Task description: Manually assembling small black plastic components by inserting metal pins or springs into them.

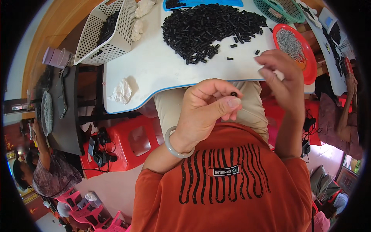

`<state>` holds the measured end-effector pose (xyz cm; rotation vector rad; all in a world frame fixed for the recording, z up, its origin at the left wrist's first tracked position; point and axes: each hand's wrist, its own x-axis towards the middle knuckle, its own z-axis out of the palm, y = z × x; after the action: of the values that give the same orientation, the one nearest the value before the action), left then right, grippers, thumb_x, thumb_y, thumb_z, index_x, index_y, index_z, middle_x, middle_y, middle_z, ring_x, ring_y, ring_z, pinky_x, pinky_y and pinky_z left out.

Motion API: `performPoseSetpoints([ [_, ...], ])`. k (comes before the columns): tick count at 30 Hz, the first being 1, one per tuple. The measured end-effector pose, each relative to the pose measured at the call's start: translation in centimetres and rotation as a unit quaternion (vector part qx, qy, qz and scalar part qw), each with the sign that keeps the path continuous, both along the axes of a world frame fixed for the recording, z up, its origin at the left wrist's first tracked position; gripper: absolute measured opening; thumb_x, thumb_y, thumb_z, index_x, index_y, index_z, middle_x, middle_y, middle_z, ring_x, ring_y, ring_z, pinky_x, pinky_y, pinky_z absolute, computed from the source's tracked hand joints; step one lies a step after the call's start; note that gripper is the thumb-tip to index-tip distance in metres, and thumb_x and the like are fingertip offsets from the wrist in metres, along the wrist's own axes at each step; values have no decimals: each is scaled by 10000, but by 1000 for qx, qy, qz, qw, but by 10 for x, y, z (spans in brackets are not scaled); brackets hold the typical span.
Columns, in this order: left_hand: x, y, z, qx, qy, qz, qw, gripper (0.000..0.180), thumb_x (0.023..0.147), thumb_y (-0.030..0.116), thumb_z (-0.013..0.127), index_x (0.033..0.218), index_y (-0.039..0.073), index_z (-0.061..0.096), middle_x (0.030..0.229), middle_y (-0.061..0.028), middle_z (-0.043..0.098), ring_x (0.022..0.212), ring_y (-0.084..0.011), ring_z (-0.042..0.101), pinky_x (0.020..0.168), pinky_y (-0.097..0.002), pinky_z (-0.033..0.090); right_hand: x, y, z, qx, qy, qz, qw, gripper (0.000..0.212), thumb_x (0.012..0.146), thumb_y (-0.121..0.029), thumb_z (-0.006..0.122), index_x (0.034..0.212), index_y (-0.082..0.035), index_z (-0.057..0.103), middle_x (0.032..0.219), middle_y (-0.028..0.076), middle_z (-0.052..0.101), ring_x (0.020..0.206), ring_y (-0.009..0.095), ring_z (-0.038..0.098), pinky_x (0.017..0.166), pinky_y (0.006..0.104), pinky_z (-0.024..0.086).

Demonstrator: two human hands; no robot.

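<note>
My left hand [208, 110] is in front of my body, thumb and forefinger closed on a small black cylindrical piece [234, 94]. Only one round end of that piece shows. My right hand [284, 77] hovers near the table's front edge, beside a red tray [311, 69] of small silvery metal pins [290, 43]. Its thumb and forefinger are apart with nothing visible between them; the other fingers are partly hidden. A large heap of short black cylindrical pieces [208, 29] covers the far middle of the table, with a few loose ones nearer to me.
On the white table [154, 73], a white perforated basket [112, 46] holds black pieces at left. Crumpled white paper [122, 92] lies near the front-left edge. A green basket [284, 9] and blue tray [201, 3] stand at the back. People work at tables on both sides.
</note>
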<state>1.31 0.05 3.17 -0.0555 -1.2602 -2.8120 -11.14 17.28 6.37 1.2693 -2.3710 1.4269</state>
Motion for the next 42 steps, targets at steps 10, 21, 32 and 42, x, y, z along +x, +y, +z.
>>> performPoseSetpoints([
  [10,-6,5,-8,-32,-43,26,998,118,822,32,652,926,-14,620,756,-51,631,617,-57,542,558,-170,439,-68,51,-62,175,-46,-163,970,146,798,-73,588,899,31,603,768,130,615,713,207,594,655,313,458],
  [21,-5,5,-2,-61,-35,66,995,103,824,24,651,911,-22,619,739,-26,611,623,-39,505,563,-164,406,-94,5,-86,250,83,-193,945,147,765,-76,638,882,10,620,815,154,626,736,270,619,673,348,485],
  [32,-8,4,-8,-67,-47,59,995,95,818,13,636,899,-28,610,762,-75,624,623,-75,537,585,-201,451,-82,-17,-78,120,27,-117,986,130,763,-77,625,884,-29,618,846,132,604,785,313,600,690,388,474],
  [42,-9,1,-8,-76,-48,67,994,105,814,24,646,905,-21,616,765,-67,630,624,-66,536,581,-188,440,-84,-29,-87,197,150,-122,961,130,766,-46,610,894,-21,615,841,112,591,797,274,594,669,342,469],
])
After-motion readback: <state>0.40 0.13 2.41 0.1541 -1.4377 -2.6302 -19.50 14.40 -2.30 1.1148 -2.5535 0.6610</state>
